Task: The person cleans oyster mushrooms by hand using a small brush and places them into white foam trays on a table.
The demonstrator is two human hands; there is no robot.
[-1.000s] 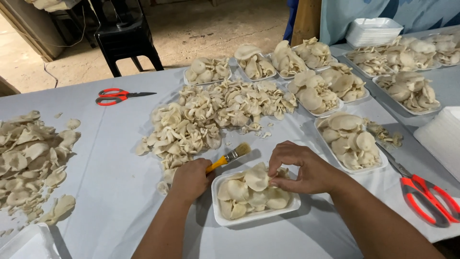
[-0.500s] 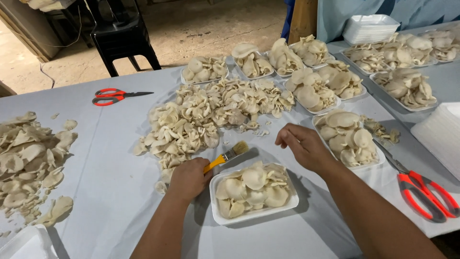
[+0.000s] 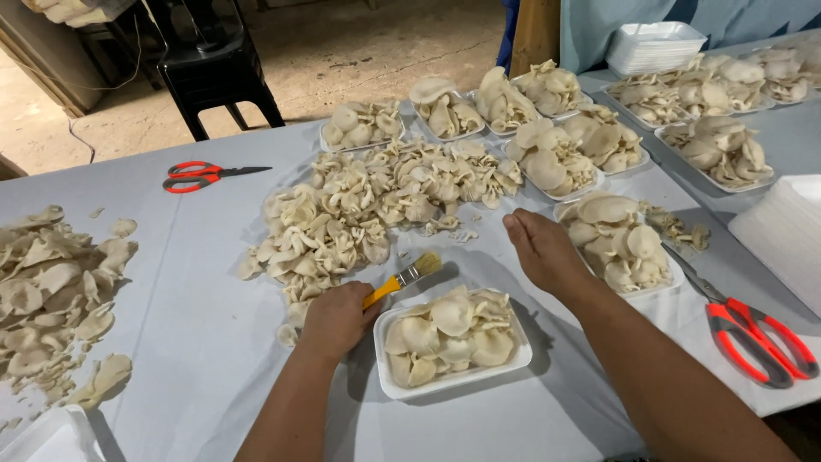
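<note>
Head view: left hand point(image 3: 335, 318) fingers closed on brush point(image 3: 402, 279); right hand point(image 3: 544, 250) open, empty, beside loose mushrooms point(image 3: 376, 205); filled tray point(image 3: 451, 342) between hands on worktop point(image 3: 188, 342); best lift caps gently, unbruised

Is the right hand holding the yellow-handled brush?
No, the left hand grips the yellow-handled brush; the right hand hovers empty.
</note>
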